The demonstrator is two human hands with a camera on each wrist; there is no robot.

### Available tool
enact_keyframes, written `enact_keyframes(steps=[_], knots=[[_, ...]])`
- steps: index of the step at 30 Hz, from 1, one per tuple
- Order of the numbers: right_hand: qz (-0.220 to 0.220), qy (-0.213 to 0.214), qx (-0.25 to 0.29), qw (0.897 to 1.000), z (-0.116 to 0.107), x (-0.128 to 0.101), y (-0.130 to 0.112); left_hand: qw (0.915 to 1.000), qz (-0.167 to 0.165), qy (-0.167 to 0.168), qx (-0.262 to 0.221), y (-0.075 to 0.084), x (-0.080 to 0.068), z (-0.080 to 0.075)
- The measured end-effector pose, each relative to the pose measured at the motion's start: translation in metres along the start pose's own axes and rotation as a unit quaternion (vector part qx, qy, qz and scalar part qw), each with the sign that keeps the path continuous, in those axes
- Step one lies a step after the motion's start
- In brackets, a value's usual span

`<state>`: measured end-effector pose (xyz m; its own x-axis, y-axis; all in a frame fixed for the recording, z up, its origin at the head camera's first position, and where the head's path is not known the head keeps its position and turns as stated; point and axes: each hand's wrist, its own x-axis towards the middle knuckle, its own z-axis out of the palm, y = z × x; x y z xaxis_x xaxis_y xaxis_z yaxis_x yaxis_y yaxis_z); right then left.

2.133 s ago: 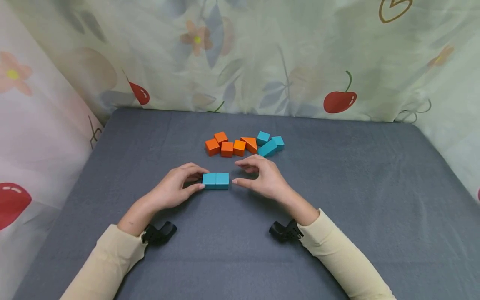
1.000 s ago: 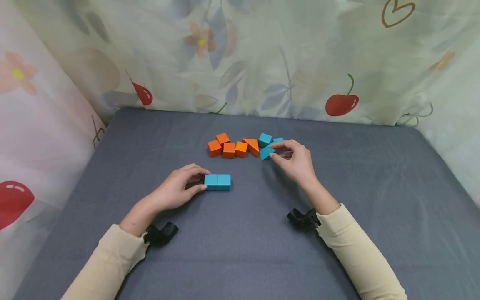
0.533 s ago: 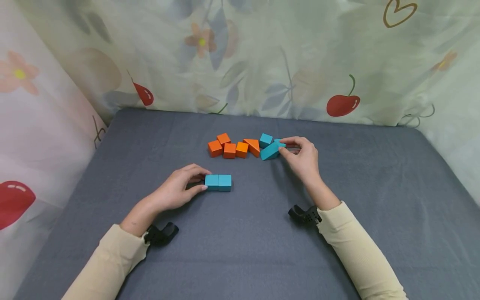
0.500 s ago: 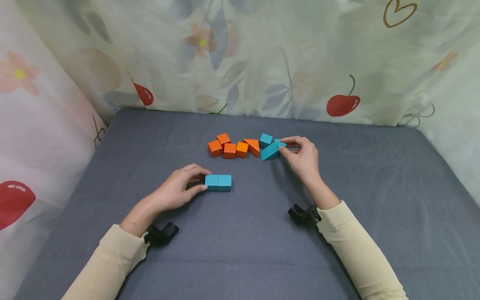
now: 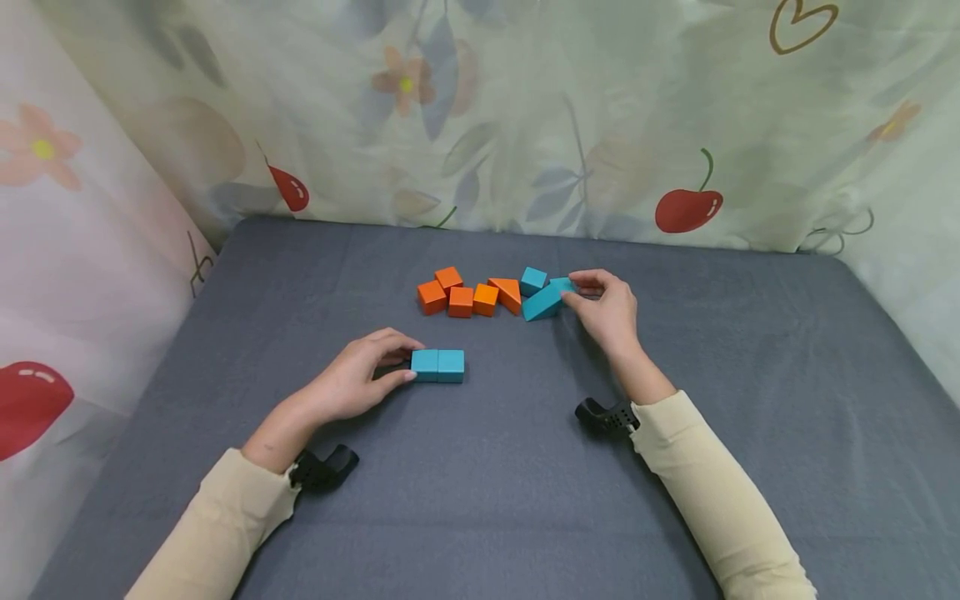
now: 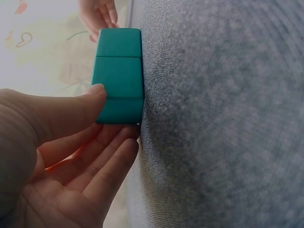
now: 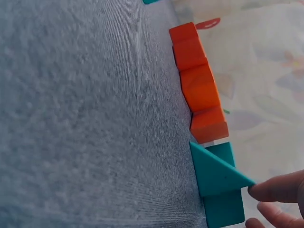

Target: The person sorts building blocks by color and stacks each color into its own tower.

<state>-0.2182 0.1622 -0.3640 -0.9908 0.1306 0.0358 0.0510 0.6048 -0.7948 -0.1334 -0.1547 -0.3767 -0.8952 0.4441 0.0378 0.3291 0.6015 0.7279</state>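
Altogether five orange blocks [image 5: 461,295]; five teal blocks [image 5: 438,365]

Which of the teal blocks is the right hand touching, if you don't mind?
The right hand pinches the teal cube at the cluster's right end, beside the teal wedge.

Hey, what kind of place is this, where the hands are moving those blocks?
Probably a makeshift tabletop set up for recording, not a lived-in room: a grey cloth-covered table, printed cherry curtains closing it in, and only orange blocks and blue blocks laid out.
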Motion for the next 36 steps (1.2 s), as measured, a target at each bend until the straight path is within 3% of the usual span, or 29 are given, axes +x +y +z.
enact_keyframes(steps=[14, 27, 36], knots=[[0.039, -0.024, -0.005, 0.999, 0.0042, 0.0066, 0.0036, 1.0, 0.005, 0.0, 0.0, 0.0007, 0.0, 0.0], [0.035, -0.023, -0.043, 0.998, 0.0042, 0.0084, 0.0021, 1.0, 0.007, 0.001, -0.002, -0.0001, -0.0015, 0.0], [0.056, -0.02, -0.029, 0.998, 0.0035, 0.0109, 0.0028, 0.9999, 0.011, 0.006, 0.001, 0.0001, -0.0011, 0.0004]])
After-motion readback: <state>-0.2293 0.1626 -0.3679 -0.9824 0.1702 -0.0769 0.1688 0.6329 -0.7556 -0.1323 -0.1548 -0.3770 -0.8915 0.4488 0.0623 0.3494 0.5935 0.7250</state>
